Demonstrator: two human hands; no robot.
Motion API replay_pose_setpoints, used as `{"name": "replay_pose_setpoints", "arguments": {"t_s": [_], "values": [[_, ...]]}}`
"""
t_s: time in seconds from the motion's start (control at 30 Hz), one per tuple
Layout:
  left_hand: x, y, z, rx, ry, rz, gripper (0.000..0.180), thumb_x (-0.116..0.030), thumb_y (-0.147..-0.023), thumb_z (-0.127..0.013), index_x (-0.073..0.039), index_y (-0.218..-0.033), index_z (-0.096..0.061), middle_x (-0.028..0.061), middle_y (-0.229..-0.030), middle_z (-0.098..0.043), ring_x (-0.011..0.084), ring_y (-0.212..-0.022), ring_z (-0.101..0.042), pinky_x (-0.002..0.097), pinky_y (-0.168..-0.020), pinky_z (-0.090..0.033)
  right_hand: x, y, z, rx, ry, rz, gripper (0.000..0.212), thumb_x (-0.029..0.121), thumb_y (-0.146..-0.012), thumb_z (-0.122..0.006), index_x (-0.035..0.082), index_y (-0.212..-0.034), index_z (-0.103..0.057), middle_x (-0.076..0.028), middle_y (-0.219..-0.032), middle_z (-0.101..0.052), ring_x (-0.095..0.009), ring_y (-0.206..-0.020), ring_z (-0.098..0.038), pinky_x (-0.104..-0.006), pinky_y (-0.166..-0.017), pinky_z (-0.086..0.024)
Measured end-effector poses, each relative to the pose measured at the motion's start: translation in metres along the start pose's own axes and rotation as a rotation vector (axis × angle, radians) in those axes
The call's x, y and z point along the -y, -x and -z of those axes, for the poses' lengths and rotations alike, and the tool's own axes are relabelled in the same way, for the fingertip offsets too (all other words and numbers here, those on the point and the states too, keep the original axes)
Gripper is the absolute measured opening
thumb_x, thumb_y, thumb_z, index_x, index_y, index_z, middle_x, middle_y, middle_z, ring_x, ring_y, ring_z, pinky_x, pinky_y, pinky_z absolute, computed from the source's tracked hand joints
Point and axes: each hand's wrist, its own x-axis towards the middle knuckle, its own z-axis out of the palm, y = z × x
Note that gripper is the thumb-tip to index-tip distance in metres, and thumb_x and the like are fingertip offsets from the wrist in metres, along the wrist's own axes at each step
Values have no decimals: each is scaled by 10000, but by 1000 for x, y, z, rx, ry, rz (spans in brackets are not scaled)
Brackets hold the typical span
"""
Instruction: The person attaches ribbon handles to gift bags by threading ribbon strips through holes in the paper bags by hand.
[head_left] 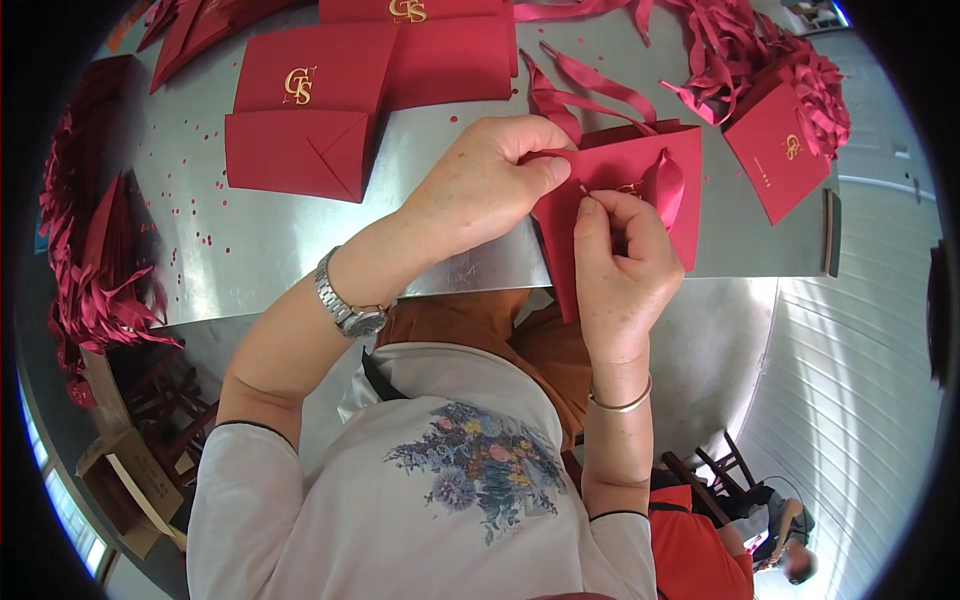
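Note:
A red paper gift bag (pixel 562 235) lies at the table's near edge, partly overhanging it. My left hand (pixel 490 185) is closed on the bag's top edge, thumb in front and fingers behind. Just to its right, my right hand (pixel 630 265) pinches the thin tip of a ribbon against the bag's front, near the top edge. A loop of red satin ribbon (pixel 671 188) hangs on the bag's front beside my right fingers. Behind the bag, more ribbon (pixel 605 92) stretches away over the table. My fingers hide where the pinched tip meets the bag.
Flat-folded red bags (pixel 300 110) lie on the metal table (pixel 270 255). Bags with ribbon handles (pixel 820 90) pile up at far right, others (pixel 100 260) at left. Small red paper dots are scattered about. A cardboard box (pixel 130 490) stands lower left; another person (pixel 790 535) sits lower right.

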Motion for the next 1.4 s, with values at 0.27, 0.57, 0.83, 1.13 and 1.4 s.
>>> {"name": "replay_pose_setpoints", "arguments": {"t_s": [0.27, 0.57, 0.83, 1.13, 1.4], "values": [[2, 1, -2, -28, -47, -118, 131, -48, -898, -601, 8, -1011, -636, -18, -843, -610, 53, -773, -516, 230, -688, -450, 6, -5, -3, -19, -22, -55, 79, 71, -823, -701, 7, -853, -667, -75, -729, -665, -116, -595, -614, -259, -582, -507], [7, 4, -10, -171, -236, -465, 128, 46, -845, -579, 26, -970, -594, 111, -863, -604, 221, -772, -597, 305, -692, -479, 18, -20, -3, 58, 67, -118, 45, 59, -795, -676, 23, -811, -657, -93, -664, -645, -165, -556, -621, -286, -543, -500], [-1, 10, -12, -198, -386, -575, 303, 109, -748, -508, 16, -1032, -554, 214, -959, -575, 415, -906, -562, 444, -777, -474, 28, -28, 3, 118, 602, 449, 144, 86, -750, -617, 80, -688, -487, -90, -612, -546, -264, -526, -586, -381, -461, -471], [-1, 16, -14, -205, -443, -660, 342, 105, -754, -529, 42, -1090, -530, 240, -931, -535, 440, -851, -547, 468, -711, -469, 17, -40, 2, 146, 72, -94, 65, 73, -756, -642, 12, -751, -666, -150, -698, -663, -286, -620, -664, -352, -558, -521], [-6, 2, -8, -160, -321, -590, 289, 62, -783, -539, 45, -1066, -594, 218, -968, -568, 402, -809, -580, 404, -716, -492, 17, -41, 1, 51, 551, 361, 87, 97, -732, -653, 23, -700, -619, -146, -658, -630, -310, -591, -637, -406, -540, -518]]}}
